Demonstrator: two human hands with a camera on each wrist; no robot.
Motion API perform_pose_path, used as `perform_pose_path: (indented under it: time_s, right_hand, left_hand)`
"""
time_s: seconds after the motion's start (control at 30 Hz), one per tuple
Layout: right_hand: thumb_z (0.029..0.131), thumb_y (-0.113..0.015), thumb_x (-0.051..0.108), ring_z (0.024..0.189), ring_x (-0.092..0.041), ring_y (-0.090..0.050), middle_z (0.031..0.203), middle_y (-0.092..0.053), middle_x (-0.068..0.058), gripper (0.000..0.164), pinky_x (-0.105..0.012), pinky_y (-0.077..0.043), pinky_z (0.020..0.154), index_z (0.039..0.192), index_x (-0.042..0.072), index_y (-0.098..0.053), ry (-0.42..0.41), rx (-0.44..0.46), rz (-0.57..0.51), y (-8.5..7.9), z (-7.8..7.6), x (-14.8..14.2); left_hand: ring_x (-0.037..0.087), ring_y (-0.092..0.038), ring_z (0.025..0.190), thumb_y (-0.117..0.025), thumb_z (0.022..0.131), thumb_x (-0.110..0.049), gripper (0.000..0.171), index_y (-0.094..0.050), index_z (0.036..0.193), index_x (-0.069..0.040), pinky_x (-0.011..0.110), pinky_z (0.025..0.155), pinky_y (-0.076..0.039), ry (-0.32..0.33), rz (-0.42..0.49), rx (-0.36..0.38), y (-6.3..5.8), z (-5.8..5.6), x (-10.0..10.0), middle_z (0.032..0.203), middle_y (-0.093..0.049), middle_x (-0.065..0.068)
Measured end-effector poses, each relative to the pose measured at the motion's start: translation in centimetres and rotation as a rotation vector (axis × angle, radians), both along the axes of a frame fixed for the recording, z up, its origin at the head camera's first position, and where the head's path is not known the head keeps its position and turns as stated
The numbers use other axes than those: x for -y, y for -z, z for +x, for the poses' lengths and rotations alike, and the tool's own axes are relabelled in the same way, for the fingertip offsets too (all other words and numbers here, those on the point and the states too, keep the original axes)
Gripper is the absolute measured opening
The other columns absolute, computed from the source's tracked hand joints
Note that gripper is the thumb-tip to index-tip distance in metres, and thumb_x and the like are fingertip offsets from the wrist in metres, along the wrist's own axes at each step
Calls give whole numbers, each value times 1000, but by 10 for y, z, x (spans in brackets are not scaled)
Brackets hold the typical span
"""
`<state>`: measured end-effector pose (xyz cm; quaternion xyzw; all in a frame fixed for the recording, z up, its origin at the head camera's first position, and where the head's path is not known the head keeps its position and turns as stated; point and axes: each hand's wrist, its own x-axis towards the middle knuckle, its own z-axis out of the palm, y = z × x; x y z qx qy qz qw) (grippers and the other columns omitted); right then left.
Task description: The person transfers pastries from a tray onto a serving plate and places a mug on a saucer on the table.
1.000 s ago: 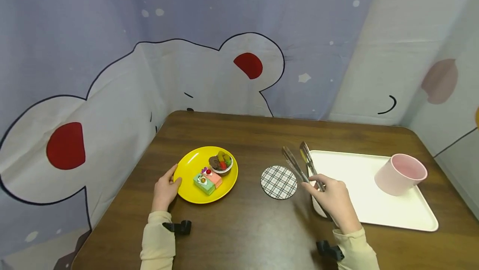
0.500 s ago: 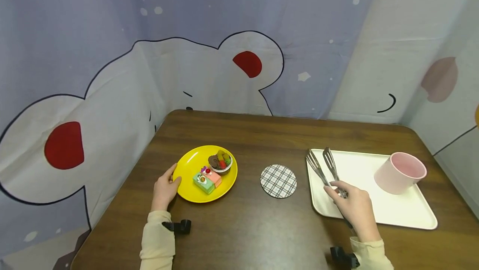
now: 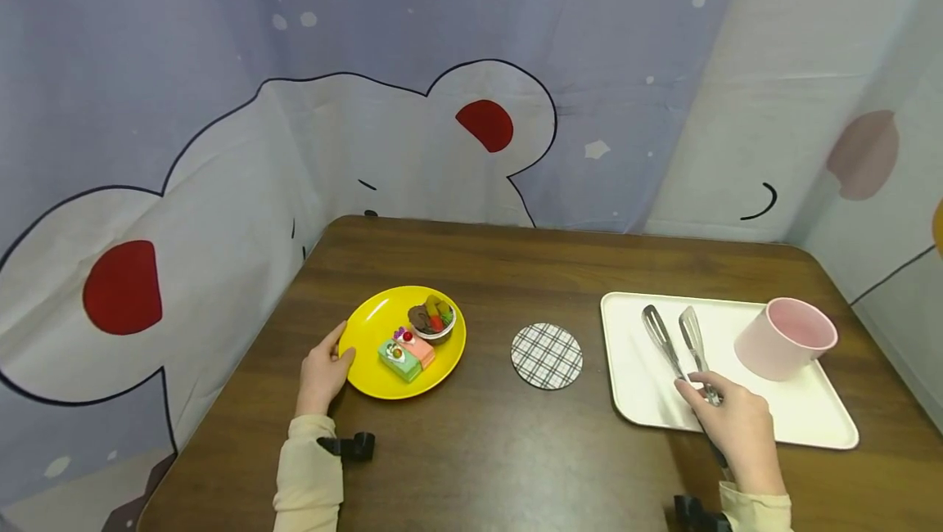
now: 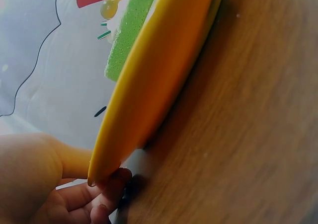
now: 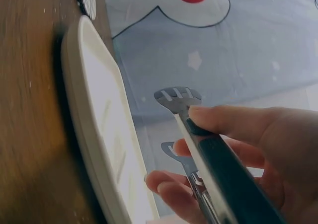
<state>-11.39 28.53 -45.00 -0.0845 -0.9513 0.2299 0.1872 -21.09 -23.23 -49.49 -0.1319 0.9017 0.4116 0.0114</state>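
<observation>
My left hand (image 3: 322, 376) pinches the left rim of a yellow plate (image 3: 368, 327), thumb on top and fingers curled under the edge in the left wrist view. On the plate lie a green cake slice (image 3: 400, 362), a pink cake slice (image 3: 421, 349) and a small cup of chocolate and fruit pieces (image 3: 435, 321). My right hand (image 3: 737, 421) grips metal serving tongs (image 3: 666, 345) by their dark handles, over the left part of a white tray (image 3: 633, 385). The tong arms stand apart, with nothing between their slotted heads.
A pink cup (image 3: 781, 344) leans tilted on the tray's right side. Between plate and tray lies a round checked coaster (image 3: 547, 356). A patterned curtain (image 3: 412, 147) hangs behind the far edge of the brown wooden table (image 3: 486, 262).
My right hand has carried the tongs rightward, from near the coaster to over the tray. The left hand has stayed at the plate's rim.
</observation>
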Motion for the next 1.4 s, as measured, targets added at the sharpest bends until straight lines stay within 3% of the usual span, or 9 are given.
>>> perform_pose_path:
  time_s: [0.17, 0.37, 0.63, 0.77, 0.93, 1.03, 1.13, 1.33, 1.4]
  right_hand:
    - [78, -75, 25, 60, -31, -59, 70, -70, -13, 21, -36, -38, 53, 85, 4, -75, 22, -4, 4, 1, 7, -11]
    - [80, -73, 29, 76, -50, -61, 80, -69, -25, 25, -46, -44, 59, 83, 5, -75, 50, 73, 3, 2, 12, -22]
    - [81, -71, 32, 65, -39, -60, 78, -67, -26, 27, -41, -41, 55, 79, 5, -73, 32, 209, 45, 1, 12, -32]
    - [82, -70, 32, 67, -40, -60, 79, -66, -27, 27, -43, -42, 56, 79, 4, -72, 26, 245, 50, 4, 11, -34]
    - [82, -70, 30, 65, -35, -58, 71, -64, -20, 26, -42, -41, 56, 72, 7, -69, 25, 296, 44, 7, 10, -35]
    - [82, -71, 28, 64, -32, -56, 70, -63, -18, 24, -42, -40, 57, 69, 8, -67, 19, 279, 42, 10, 10, -35]
    - [80, -73, 25, 64, -32, -56, 75, -64, -21, 22, -43, -41, 57, 67, 9, -66, 11, 204, 40, 12, 10, -35]
    - [80, -73, 19, 76, -41, -61, 92, -66, -29, 16, -50, -45, 64, 71, 6, -67, -9, 80, 36, 11, 13, -37]
    - [81, -71, 18, 82, -44, -62, 97, -66, -30, 14, -46, -49, 64, 75, 5, -69, -18, 54, 26, 8, 15, -39]
  left_hand:
    - [33, -49, 106, -48, 99, -17, 56, -32, 151, -9, 50, 103, -40, 1, 15, 7, 1, -1, 0, 130, -53, 25]
    - [32, -50, 102, -49, 99, -16, 55, -33, 151, -9, 48, 97, -42, -1, 11, 6, 1, -1, -1, 122, -55, 24]
    - [31, -50, 101, -50, 98, -16, 55, -34, 151, -9, 45, 94, -42, -6, 2, -4, 4, -3, -1, 117, -56, 22]
    - [31, -50, 102, -50, 98, -17, 55, -34, 151, -10, 47, 96, -42, -5, 1, -1, 4, -3, -1, 121, -56, 23]
    - [31, -49, 100, -51, 98, -17, 55, -35, 150, -10, 45, 93, -41, -7, -5, 3, 4, -2, -1, 115, -55, 21]
    - [33, -49, 105, -50, 99, -16, 55, -34, 151, -9, 50, 99, -41, -2, -5, 9, 4, -1, 0, 126, -55, 25]
    - [34, -48, 108, -49, 99, -16, 55, -33, 151, -9, 52, 103, -39, 2, 1, 10, 2, -1, 0, 132, -52, 26]
    - [33, -48, 104, -50, 99, -16, 55, -34, 151, -9, 51, 101, -40, -1, -2, 4, 1, -1, 0, 128, -54, 25]
    - [32, -49, 102, -50, 98, -16, 55, -34, 150, -8, 49, 98, -41, 0, -11, -2, 1, -1, 0, 125, -56, 25]
